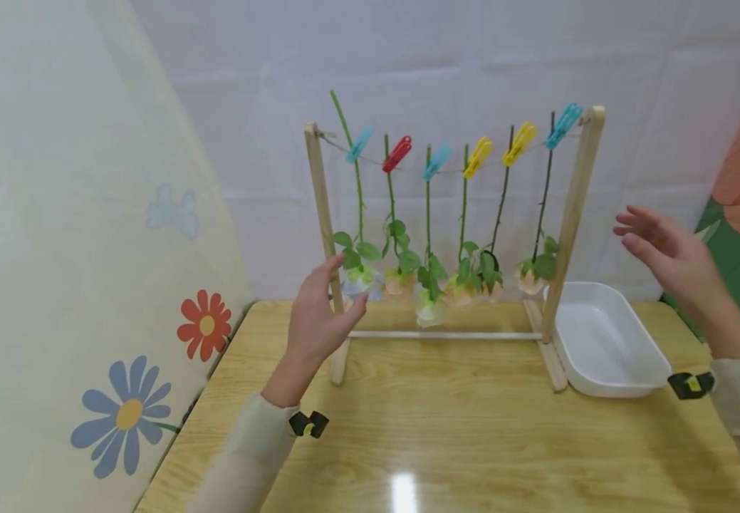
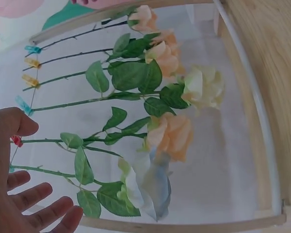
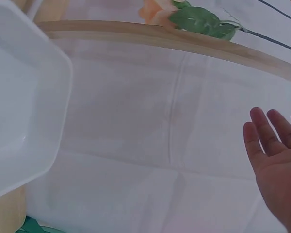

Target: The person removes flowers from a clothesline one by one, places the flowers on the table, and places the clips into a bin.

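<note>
Several roses hang head down from a string across a wooden rack (image 1: 575, 214), each stem held by a clothespin. From the left come a pale blue rose (image 2: 155, 187), a peach rose (image 2: 170, 136) and a cream rose (image 1: 430, 313), then more peach ones. The clothespins are blue, yellow and one red clothespin (image 1: 398, 154). My left hand (image 1: 318, 313) is in front of the rack's left post, fingers and thumb spread, holding nothing. To the right of the rack, my right hand (image 1: 677, 263) is raised with relaxed fingers and holds nothing.
A white plastic tray (image 1: 610, 342) sits beside the rack's right foot on the wood-grain table (image 1: 472, 427). A white rod (image 1: 446, 335) joins the rack's feet. Behind hangs a white cloth (image 1: 267, 128); a flower-patterned panel (image 1: 55, 249) stands at the left.
</note>
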The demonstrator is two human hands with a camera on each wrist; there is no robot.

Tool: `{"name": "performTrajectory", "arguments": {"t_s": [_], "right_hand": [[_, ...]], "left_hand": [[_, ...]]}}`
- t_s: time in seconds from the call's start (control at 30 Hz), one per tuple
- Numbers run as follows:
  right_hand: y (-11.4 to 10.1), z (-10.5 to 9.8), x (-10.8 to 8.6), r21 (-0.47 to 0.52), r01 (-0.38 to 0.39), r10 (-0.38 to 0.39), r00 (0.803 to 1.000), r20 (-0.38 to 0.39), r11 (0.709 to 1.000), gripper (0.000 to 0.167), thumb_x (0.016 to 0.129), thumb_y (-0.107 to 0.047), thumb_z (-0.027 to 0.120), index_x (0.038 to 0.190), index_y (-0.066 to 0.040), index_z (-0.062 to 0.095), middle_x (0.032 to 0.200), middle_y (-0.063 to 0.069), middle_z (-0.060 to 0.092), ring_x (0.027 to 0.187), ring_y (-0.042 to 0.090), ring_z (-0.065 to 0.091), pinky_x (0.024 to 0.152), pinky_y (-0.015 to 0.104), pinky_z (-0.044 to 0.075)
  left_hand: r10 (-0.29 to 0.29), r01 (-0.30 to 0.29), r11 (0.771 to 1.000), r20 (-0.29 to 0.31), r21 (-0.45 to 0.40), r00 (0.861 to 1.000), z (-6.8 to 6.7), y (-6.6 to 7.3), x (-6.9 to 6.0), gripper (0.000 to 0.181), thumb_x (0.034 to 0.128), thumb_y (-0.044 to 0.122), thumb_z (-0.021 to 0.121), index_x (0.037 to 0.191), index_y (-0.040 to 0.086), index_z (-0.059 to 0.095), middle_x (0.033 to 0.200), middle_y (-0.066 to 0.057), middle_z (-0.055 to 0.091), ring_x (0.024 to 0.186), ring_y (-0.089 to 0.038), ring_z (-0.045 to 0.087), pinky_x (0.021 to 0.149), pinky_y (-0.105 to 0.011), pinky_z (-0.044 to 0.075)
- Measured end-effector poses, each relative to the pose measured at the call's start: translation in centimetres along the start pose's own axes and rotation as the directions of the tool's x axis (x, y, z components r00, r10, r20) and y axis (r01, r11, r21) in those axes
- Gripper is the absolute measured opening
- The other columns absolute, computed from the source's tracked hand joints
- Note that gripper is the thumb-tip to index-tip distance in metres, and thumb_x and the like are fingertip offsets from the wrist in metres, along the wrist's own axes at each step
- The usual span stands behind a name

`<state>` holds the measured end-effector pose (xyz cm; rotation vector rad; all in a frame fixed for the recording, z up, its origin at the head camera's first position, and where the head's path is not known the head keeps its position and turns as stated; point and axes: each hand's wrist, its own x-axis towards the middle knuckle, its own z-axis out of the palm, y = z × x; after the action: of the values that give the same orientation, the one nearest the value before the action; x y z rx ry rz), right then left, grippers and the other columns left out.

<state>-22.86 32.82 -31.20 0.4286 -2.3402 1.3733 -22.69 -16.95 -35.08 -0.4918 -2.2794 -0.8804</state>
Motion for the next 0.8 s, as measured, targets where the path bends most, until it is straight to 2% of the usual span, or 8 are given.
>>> {"name": "performTrajectory", "arguments": {"t_s": [0.2,0.4,0.47,0.57,0.63,0.7,0.8], "right_hand": [[-0.6,-0.2,1.6,0.035,-0.010,0.011,1.000,-0.013,0.999,0.045,0.106,-0.017,0.053,0.150,-0.015,0.048,0.125,-0.022,0.062,0.113,-0.007,0.057,0.091,0.005,0.045],[-1.2,-0.3,3.1,0.063,-0.019,0.020,0.999,-0.024,0.998,0.044,0.106,-0.021,0.053,0.150,-0.018,0.049,0.123,-0.020,0.064,0.110,-0.007,0.058,0.090,0.006,0.046],[-1.4,-0.3,3.7,0.134,0.006,-0.001,0.999,-0.036,0.991,0.043,0.105,-0.019,0.054,0.148,-0.015,0.051,0.122,-0.016,0.065,0.109,-0.004,0.061,0.088,0.007,0.047],[-1.8,-0.2,4.4,0.302,0.061,-0.049,0.998,-0.047,0.951,0.040,0.104,-0.012,0.056,0.144,-0.010,0.055,0.120,-0.009,0.068,0.108,0.003,0.064,0.088,0.009,0.048],[-2.1,-0.2,4.9,0.417,0.081,-0.069,0.997,-0.045,0.905,0.038,0.103,-0.007,0.057,0.140,-0.006,0.058,0.120,-0.004,0.070,0.108,0.006,0.065,0.088,0.010,0.050],[-2.3,-0.1,5.3,0.491,0.097,-0.085,0.995,-0.046,0.866,0.037,0.102,-0.004,0.057,0.139,-0.004,0.059,0.120,0.000,0.071,0.107,0.009,0.067,0.088,0.012,0.051],[-2.6,0.0,5.7,0.532,0.103,-0.088,0.995,-0.053,0.840,0.037,0.101,-0.003,0.058,0.138,-0.004,0.059,0.119,0.001,0.071,0.106,0.011,0.067,0.089,0.013,0.052]], "left_hand": [[0.042,-0.042,0.997,-0.014,-0.068,0.999,1.0,0.7,0.6,0.063,0.0869,0.020,0.077,0.142,0.003,0.052,0.132,-0.016,0.064,0.110,-0.033,0.066,0.083,-0.047,0.059],[0.024,-0.026,0.985,-0.015,-0.172,1.000,1.7,1.3,1.4,0.060,0.0891,0.013,0.075,0.143,0.003,0.051,0.128,-0.015,0.067,0.106,-0.033,0.069,0.081,-0.047,0.060],[0.014,-0.015,0.975,-0.008,-0.221,1.000,1.9,1.5,1.7,0.058,0.0898,0.012,0.074,0.142,0.003,0.052,0.128,-0.016,0.067,0.104,-0.034,0.069,0.079,-0.048,0.060],[0.002,0.001,0.959,0.010,-0.283,1.000,2.4,1.7,2.1,0.056,0.0903,0.011,0.072,0.142,0.004,0.052,0.128,-0.016,0.068,0.102,-0.034,0.070,0.077,-0.047,0.061],[0.003,0.004,0.949,0.022,-0.316,1.000,2.6,1.9,2.4,0.055,0.0906,0.011,0.072,0.142,0.005,0.053,0.129,-0.017,0.067,0.101,-0.033,0.070,0.076,-0.046,0.061],[0.002,0.010,0.939,0.035,-0.343,0.999,2.9,2.1,2.7,0.054,0.0912,0.011,0.071,0.142,0.007,0.053,0.129,-0.016,0.067,0.101,-0.031,0.071,0.076,-0.045,0.062],[0.000,0.016,0.927,0.043,-0.376,0.999,3.3,2.5,3.0,0.054,0.0922,0.009,0.070,0.143,0.008,0.053,0.129,-0.015,0.067,0.100,-0.028,0.071,0.075,-0.042,0.062]]}}
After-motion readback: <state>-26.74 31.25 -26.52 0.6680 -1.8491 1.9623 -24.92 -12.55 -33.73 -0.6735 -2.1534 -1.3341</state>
